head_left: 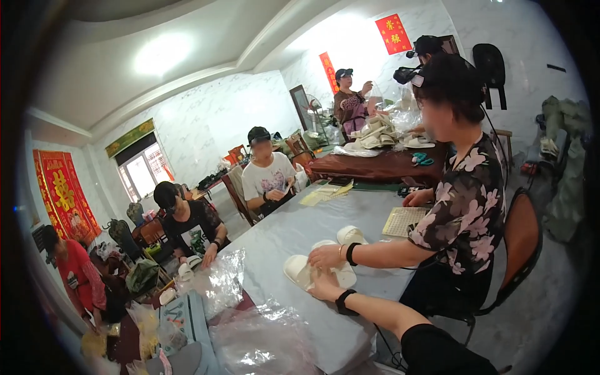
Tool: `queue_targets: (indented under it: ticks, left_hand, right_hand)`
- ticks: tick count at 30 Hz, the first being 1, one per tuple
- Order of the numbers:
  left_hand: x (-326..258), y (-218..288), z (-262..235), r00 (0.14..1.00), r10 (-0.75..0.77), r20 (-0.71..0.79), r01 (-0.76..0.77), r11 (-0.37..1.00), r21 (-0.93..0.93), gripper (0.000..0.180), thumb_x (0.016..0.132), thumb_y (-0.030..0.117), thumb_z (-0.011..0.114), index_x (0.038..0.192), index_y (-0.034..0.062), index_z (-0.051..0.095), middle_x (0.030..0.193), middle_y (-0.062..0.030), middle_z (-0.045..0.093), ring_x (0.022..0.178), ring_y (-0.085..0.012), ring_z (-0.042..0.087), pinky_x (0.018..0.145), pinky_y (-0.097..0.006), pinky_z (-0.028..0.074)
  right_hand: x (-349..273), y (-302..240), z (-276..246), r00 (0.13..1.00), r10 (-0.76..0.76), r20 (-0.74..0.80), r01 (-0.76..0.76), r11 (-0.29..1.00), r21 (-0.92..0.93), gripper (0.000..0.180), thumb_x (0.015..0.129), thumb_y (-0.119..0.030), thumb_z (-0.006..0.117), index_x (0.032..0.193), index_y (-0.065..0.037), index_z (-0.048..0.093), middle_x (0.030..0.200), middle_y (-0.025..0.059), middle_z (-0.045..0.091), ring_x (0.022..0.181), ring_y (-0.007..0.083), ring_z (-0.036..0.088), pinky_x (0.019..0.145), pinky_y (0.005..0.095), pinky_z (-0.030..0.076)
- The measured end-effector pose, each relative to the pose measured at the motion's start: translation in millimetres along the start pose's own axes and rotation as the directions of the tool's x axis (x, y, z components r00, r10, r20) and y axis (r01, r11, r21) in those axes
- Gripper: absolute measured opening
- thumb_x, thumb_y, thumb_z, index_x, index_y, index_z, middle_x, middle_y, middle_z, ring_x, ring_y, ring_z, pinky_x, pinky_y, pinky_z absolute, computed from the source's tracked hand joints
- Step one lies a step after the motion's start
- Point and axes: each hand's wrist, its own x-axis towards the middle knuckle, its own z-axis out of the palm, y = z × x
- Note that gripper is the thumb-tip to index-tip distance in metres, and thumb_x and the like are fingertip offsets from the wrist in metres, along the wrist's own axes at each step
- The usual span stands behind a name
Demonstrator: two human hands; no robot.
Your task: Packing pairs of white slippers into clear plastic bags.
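Note:
My right hand (326, 285) reaches in from the lower right, past a black sleeve and a black wristband. Its fingers are closed on a cream slipper (295, 270) on the grey-covered table (284, 240). Against it lies a second cream slipper (344, 275). A co-worker's hand (327, 255) rests on the same slippers, just beyond mine and partly covering them. Another cream slipper (351, 235) sits a little farther off. My left hand is out of the picture.
A co-worker in a floral top (465, 206) sits close on the right. Yellowish sticker sheets (403, 222) lie by that person's arm. Clear plastic bags (262, 337) cover the near left table end. Piled slippers (375, 132) and teal scissors (422, 160) are on the far brown table.

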Motion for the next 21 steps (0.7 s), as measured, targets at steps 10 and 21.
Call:
queue_targets:
  ticks: [10,21]
  left_hand:
    - [1,15,-8,0.994,0.057,-0.097,-0.056,0.998,0.022,0.033,0.088,0.009,0.065,0.12,0.0008,0.063,0.132,-0.0224,0.061,0.129,-0.0427,0.05,0.114,-0.051,0.032]
    - [9,24,-14,0.994,0.084,-0.07,-0.085,0.996,-0.008,0.042,0.088,0.012,0.065,0.128,0.0018,0.06,0.138,-0.0213,0.057,0.136,-0.0418,0.045,0.117,-0.055,0.027]
  right_hand:
    - [-26,17,-55,0.926,-0.065,0.371,0.068,0.998,0.005,0.064,0.075,-0.044,0.075,0.133,-0.019,0.062,0.144,0.021,0.043,0.135,0.0415,0.04,0.104,0.0649,0.034]
    - [-47,15,-44,0.897,-0.154,0.414,0.11,0.986,0.128,0.071,0.079,-0.048,0.076,0.144,-0.033,0.052,0.151,0.0206,0.036,0.139,0.0431,0.031,0.101,0.0691,0.031]
